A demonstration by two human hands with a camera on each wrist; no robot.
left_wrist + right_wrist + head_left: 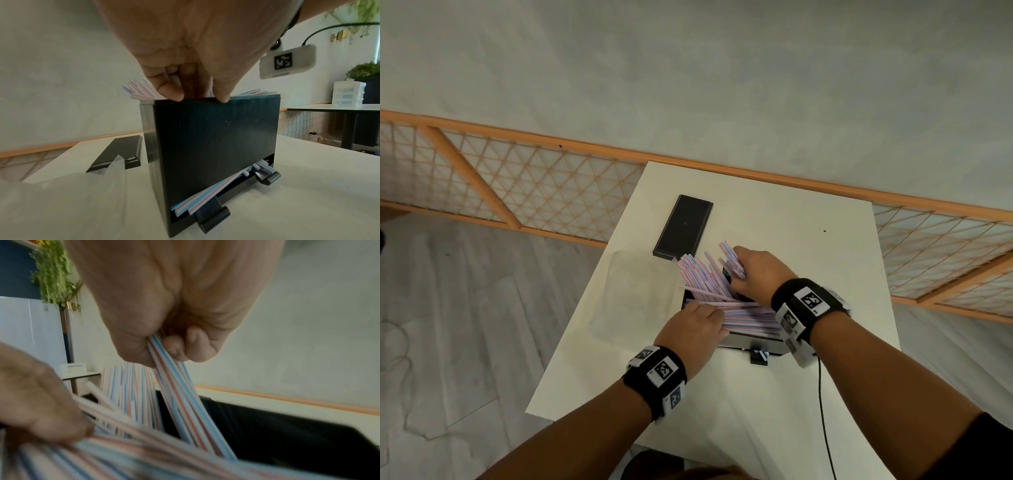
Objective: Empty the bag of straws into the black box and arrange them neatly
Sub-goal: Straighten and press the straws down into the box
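Note:
The black box [746, 343] stands on the white table [808, 246], crammed with pink, blue and white striped straws [702, 277] that fan out over its far rim. My right hand [736, 270] grips a bundle of straws [176, 389] held up above the box's dark inside [267, 434]. At the near left corner, my left hand [717, 320] curls over the ends of straws lying across the box. In the left wrist view its fingertips [222, 96] sit on the box's [216, 142] top rim. Some straws [205, 194] stick out of a slot at the bottom.
The box's black lid [683, 226] lies flat on the table beyond the box. The clear, empty bag [633, 284] lies to the box's left. A black cable [823, 411] hangs from my right wrist. A wooden lattice rail [534, 185] runs behind the table.

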